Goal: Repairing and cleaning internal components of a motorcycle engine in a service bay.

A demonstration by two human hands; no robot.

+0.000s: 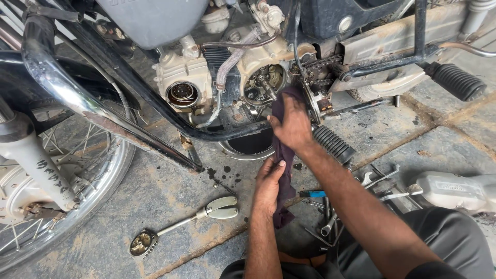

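My right hand (pixel 292 124) fingers press the dark cloth (pixel 282 155) at the open engine (pixel 263 85); my left hand (pixel 268 186) fingers grip its lower part.

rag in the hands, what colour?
Dark purple, nearly maroon. The rag shows best in the head view, held between the right hand and left hand.

dark purple rag (pixel 283 155), chrome crash bar (pixel 57 85)
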